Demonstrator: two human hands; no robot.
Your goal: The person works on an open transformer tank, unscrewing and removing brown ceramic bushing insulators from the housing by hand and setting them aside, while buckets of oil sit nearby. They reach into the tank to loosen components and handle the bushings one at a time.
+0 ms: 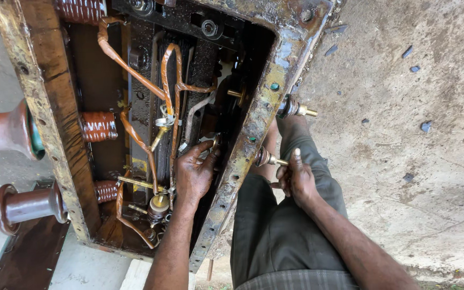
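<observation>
The small bushing stud [268, 158] juts sideways through the rusty tank wall [253, 129], right hand [296, 180] pinching its outer tip, left hand [193, 172] curled against its inner end.

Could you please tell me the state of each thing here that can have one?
Tank: open on top, rusty rim, oily inside.
Left hand: inside the tank, at its wall.
Right hand: outside, fingers on a stud.
Lower stud: fitted through the wall.
Upper stud: fitted, untouched.
Brown insulators: mounted, jutting outward.
</observation>
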